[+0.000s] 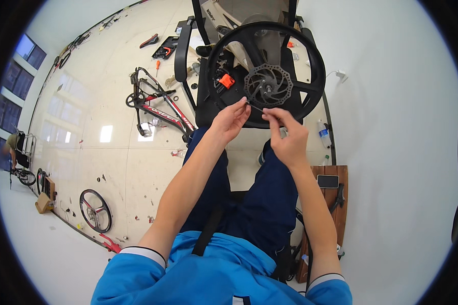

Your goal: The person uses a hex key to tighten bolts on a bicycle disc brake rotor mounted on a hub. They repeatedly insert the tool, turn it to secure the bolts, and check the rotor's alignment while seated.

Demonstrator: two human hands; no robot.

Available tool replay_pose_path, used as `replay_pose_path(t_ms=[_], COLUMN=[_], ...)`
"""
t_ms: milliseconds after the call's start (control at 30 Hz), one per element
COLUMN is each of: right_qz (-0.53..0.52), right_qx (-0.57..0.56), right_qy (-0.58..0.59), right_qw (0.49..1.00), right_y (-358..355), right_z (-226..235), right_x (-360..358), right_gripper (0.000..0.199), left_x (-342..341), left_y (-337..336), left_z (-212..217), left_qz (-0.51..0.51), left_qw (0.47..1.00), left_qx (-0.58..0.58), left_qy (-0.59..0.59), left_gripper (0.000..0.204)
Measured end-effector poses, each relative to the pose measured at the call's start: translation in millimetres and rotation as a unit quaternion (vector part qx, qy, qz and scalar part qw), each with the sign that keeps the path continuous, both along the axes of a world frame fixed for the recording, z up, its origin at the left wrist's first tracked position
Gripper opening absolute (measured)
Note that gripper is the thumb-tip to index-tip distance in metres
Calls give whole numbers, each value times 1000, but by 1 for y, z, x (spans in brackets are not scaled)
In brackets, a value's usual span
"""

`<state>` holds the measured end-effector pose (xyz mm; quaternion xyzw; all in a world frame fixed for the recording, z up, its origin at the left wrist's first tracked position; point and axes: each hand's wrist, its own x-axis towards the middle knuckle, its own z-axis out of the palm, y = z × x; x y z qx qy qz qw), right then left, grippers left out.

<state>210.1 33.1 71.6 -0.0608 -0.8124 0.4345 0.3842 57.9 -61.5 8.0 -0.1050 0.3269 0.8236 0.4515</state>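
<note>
A black spoked bicycle wheel [314, 66] lies on the black chair in front of me, with a round slotted brake disc [268, 85] at its hub. Over its near rim, my left hand [232, 120] is closed in a pinch, fingertips just below the disc. My right hand [290, 137] pinches too, a little to the right. Between both sets of fingertips runs a thin dark rod [256, 108]; its exact kind is too small to tell. An orange-and-black object [226, 80] shows between the spokes on the left.
To the left on the tiled floor lie a red-and-black bike frame [160, 109], an orange screwdriver [158, 65], an open tool case [165, 48], a saddle [149, 41] and another wheel [95, 211]. At right stands a wooden bench [339, 218] with a phone [327, 181], near a bottle [323, 133].
</note>
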Motion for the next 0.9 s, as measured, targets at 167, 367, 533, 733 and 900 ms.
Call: replay_pose_path(t_ms=[167,367,533,733,900], right_qz=[-30,-90,-121,-146,-150], right_qx=[142,86,103,119,122], right_qy=[48,43,56,59,49], right_qw=[988,991,986,980,980], right_y=[3,20,32,40,42], right_z=[-10,-12,-26,-36,-36], right_x=[-5,-12,-26,-37,-40], right_gripper=[30,28,23,20,19], left_x=[-6,-11,-23,-37,-42], left_y=[27,71,87,92,94], left_z=[0,17,20,17,15], left_qz=[0,29,-22,-59,-81], left_qw=[998,969,912,824,835], left_qx=[-25,-107,-180,-287,-252], left_qy=[66,219,369,485,482], left_gripper=[14,16,23,26,31])
